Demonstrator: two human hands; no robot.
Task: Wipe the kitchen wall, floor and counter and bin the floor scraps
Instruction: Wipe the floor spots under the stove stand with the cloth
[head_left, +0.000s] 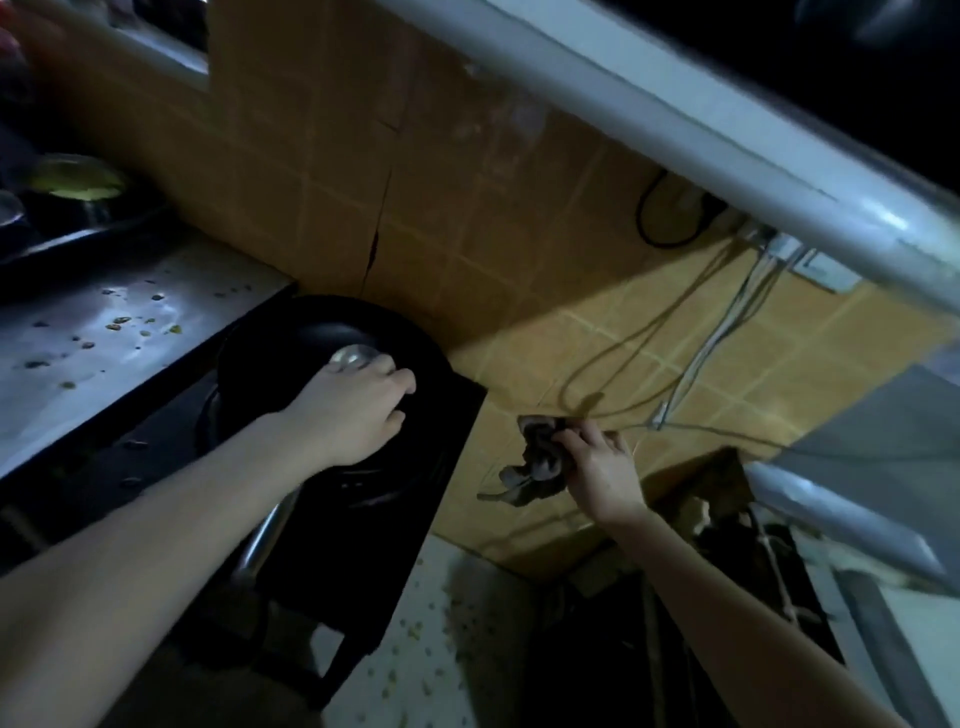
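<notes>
Grey cloth (540, 460) is bunched in the curled fingers (576, 441) of the right hand (602, 467) and pressed to the tiled wall (467, 234), just beside loose cables (623, 374) drooping from a socket (821, 267). A wide swipe could snag them, or carry damp to the socket if the cloth is wet. The left hand (353, 415) lies on the black pan (426, 415) by its knob (353, 354), fingers bent; I cannot tell if they grip, and leaning there might tip it onto the floor (467, 582), where scraps (415, 631) lie.
</notes>
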